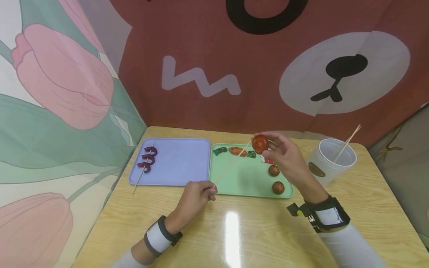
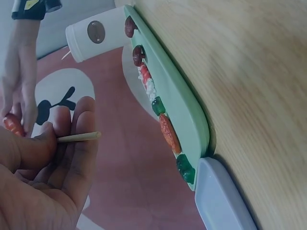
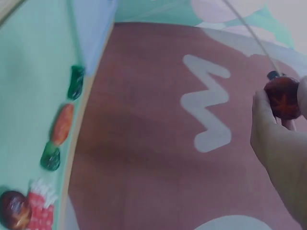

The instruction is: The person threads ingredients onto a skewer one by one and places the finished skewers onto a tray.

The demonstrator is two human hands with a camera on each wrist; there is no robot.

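My left hand [image 1: 197,197] pinches a thin wooden skewer [image 1: 231,164] near its lower end, between thumb and fingers. The skewer slants up to the right. My right hand [image 1: 285,158] holds a shiny brown mushroom [image 1: 260,144] with a star-shaped mark on its cap [image 3: 284,99], above the far side of the green tray [image 1: 241,182]. The skewer's far end meets the mushroom's underside; whether it has gone in, I cannot tell. On the green tray lie two more mushrooms [image 1: 278,187], an orange piece [image 1: 237,151], green pieces [image 1: 220,150] and a red-and-white piece [image 1: 267,160].
A lavender tray [image 1: 181,163] stands left of the green one, bearing a skewer with three dark red curled pieces [image 1: 148,159]. To the right is a white cup [image 1: 321,160] with thin skewers [image 1: 348,141] in it. A printed cloth [image 1: 201,111] hangs behind the table.
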